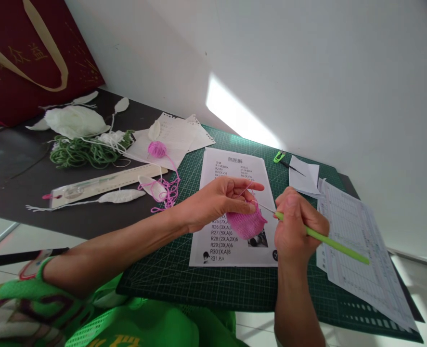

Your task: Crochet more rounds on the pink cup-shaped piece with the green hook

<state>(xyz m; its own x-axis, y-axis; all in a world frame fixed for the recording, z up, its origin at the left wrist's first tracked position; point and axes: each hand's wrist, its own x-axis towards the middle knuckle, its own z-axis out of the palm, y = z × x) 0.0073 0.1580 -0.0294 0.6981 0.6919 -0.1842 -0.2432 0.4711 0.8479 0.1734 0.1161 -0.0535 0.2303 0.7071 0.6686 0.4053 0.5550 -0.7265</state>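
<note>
My left hand pinches a small pink crocheted piece near its upper edge, with the index finger stretched out and a strand of pink yarn running over it. In my right hand is a crochet hook with a light green handle; its metal tip reaches the top edge of the pink piece. Below both hands lies a printed pattern sheet, partly covered by the hands and the piece. A ball of pink yarn sits to the left, its loose strand tangled beside my left forearm.
A green cutting mat spreads under the papers. At left are a ruler, white crocheted leaf shapes, green yarn, white yarn and a red bag. Green-handled snips and written sheets lie at right. A wall stands behind.
</note>
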